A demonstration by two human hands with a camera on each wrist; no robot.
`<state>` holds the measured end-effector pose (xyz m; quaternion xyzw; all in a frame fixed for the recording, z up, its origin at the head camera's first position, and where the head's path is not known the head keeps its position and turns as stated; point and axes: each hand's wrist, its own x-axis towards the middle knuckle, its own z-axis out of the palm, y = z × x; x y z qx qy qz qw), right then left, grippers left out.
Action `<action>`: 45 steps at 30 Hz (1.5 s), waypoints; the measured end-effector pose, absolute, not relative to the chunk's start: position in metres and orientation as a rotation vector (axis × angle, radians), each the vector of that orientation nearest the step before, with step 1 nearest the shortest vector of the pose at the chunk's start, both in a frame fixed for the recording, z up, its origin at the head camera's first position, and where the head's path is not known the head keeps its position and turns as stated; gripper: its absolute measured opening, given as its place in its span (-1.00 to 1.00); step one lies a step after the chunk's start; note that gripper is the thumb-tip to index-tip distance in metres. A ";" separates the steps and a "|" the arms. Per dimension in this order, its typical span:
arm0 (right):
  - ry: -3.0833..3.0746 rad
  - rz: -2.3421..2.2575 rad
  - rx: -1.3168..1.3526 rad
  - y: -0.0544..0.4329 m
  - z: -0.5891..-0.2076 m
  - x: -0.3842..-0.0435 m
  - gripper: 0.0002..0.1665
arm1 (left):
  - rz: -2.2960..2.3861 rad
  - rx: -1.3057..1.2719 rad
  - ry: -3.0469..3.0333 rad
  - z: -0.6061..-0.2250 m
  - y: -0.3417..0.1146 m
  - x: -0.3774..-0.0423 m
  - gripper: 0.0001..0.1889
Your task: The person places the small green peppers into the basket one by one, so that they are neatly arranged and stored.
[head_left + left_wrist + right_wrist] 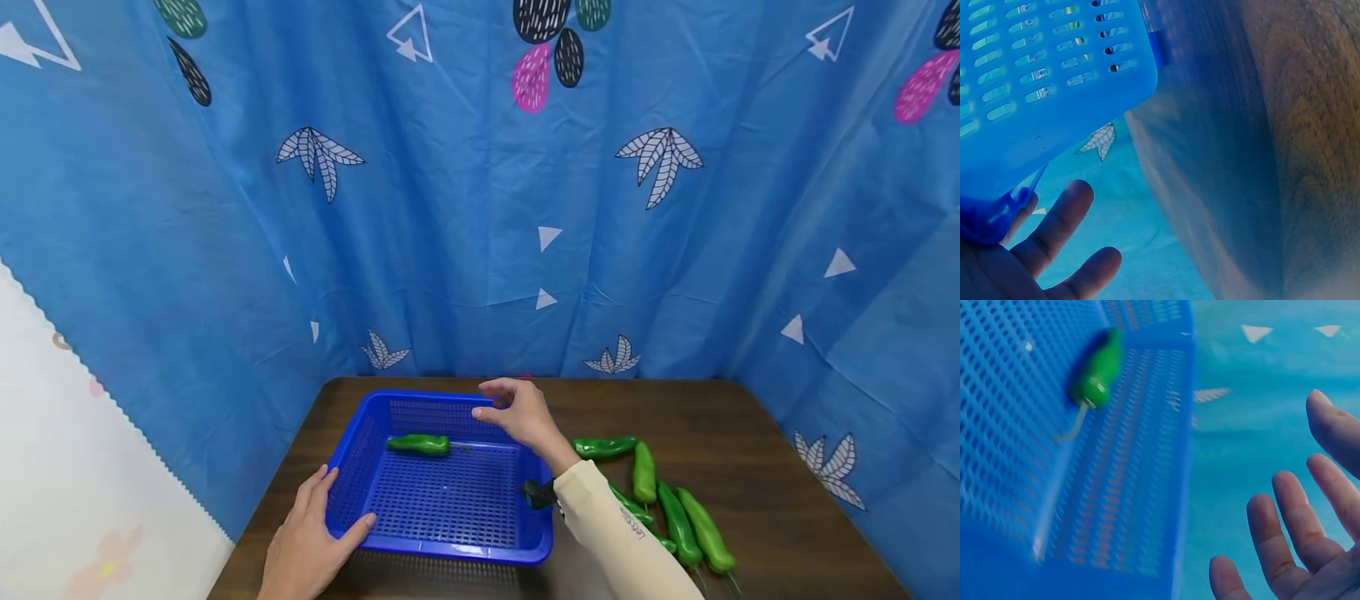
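A blue plastic basket (442,550) with slotted walls rests on the table. One green pepper (418,445) lies inside, close to the far wall; its stem shows in the right wrist view. At the basket's near left corner is my left hand (306,533), its thumb over the front rim and its fingers along the left side. Those fingers look extended and loose in the left wrist view. My right hand (521,410) hovers by the far right rim, holding nothing, with fingers spread and slightly bent.
Several more green peppers (678,525) lie on the brown wooden table (780,500) right of the basket, partly hidden by my right forearm. A blue patterned curtain (480,208) hangs behind the table. White cloth (82,433) is at the left.
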<state>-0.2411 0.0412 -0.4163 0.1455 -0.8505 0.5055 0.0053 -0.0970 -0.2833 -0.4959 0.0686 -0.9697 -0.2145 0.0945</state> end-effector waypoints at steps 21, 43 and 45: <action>-2.434 1.383 0.107 0.158 -0.402 -0.194 -0.51 | -0.582 0.176 -2.903 -0.494 -0.288 -0.099 0.14; -2.345 1.197 -0.548 0.247 -0.441 -0.119 -0.42 | -0.502 0.230 -3.090 -0.489 -0.289 -0.107 0.29; -2.346 1.186 -0.616 0.252 -0.443 -0.114 -0.38 | -0.502 0.232 -3.094 -0.490 -0.289 -0.107 0.29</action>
